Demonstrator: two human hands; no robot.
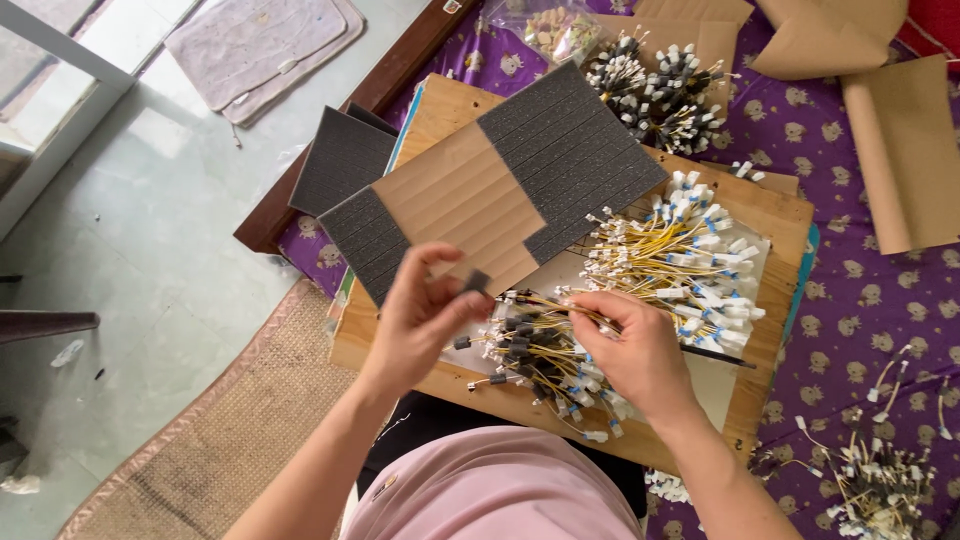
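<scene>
A: What could slip here, reading from the left of the frame?

B: The left hand (pixel 425 320), low and left of centre. Its fingers are pinched together on a small grey foam piece (pixel 477 282), right at the lower edge of the foam sheet (pixel 500 185). The piece is tiny and soft; I'd say a loose pinch could drop it among the wires.

A: And the sheet itself?

B: It lies tilted across the wooden board (pixel 450 110), with grey ribbed strips at both ends and bare brown backing in the middle. A tug could shift it, since nothing pins it down.

A: Further right?

B: The right hand (pixel 640 355), just right of centre, has its fingers closed on one yellow wire (pixel 560 305), held across the dark-tipped bundle (pixel 530 355). That bundle is tangled, so pulling one lead may drag its neighbours out.

A: How does the wire look?

B: Thin, yellow, with a small connector at the end; I cannot tell its far end under the hand. Up and to the right lies a second heap (pixel 690 260), yellow leads with white plugs and blue marks.
</scene>
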